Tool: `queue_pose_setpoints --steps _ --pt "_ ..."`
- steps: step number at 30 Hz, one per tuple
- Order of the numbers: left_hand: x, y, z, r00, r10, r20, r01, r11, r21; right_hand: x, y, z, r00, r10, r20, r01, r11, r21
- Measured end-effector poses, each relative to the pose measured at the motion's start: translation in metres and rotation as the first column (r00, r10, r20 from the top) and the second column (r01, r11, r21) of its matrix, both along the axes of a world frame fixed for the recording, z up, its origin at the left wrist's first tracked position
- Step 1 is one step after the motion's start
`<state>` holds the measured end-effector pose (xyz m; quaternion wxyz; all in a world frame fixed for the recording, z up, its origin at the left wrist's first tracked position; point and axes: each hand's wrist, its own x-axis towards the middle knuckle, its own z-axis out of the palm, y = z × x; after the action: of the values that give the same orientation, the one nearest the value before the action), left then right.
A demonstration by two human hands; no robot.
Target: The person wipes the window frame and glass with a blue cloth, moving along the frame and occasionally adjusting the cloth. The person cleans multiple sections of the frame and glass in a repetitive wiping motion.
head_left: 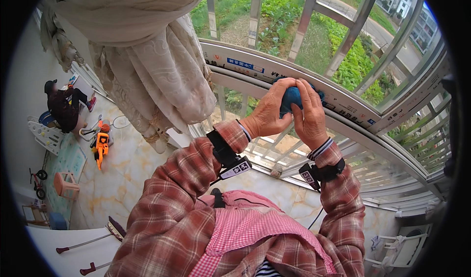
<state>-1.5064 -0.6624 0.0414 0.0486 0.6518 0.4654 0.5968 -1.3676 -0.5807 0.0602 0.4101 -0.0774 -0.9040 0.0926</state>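
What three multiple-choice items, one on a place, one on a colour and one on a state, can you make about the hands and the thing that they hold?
1. Where are the two hands?
A. Down at the floor tiles
B. Raised in front of the window rail
C. On the pink stool

2. What colour is the cloth that the hands hold?
A. Blue
B. Yellow
C. White

3. How is the cloth held?
A. It hangs loose from one finger
B. It lies flat on the rail
C. It is bunched between both hands

Answers:
1 B: the left hand and the right hand are up before the window rail.
2 A: the cloth shows dark blue between the fingers.
3 C: both hands close around it, and only a small part of it is visible.
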Motion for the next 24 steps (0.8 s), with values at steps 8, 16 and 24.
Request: queue_pose_setpoints --steps 8,16,24 --pt "-0.128 -0.067 -0.004 0.675 0.652 -0.344 -0.598 0.758 0.262 0.003 0.001 -0.008 0.983 -0.147 0.114 0.124 0.974 0.19" --pt "-0.184 -0.079 -0.025 0.724 0.605 -0.331 -0.59 0.792 0.157 -0.091 -0.034 -0.014 0.975 -0.119 0.19 0.073 0.969 0.235" --pt "-0.224 -0.103 -0.017 0.692 0.643 -0.328 -0.621 0.762 0.182 -0.181 -0.066 -0.018 0.978 -0.086 0.192 0.028 0.957 0.289"
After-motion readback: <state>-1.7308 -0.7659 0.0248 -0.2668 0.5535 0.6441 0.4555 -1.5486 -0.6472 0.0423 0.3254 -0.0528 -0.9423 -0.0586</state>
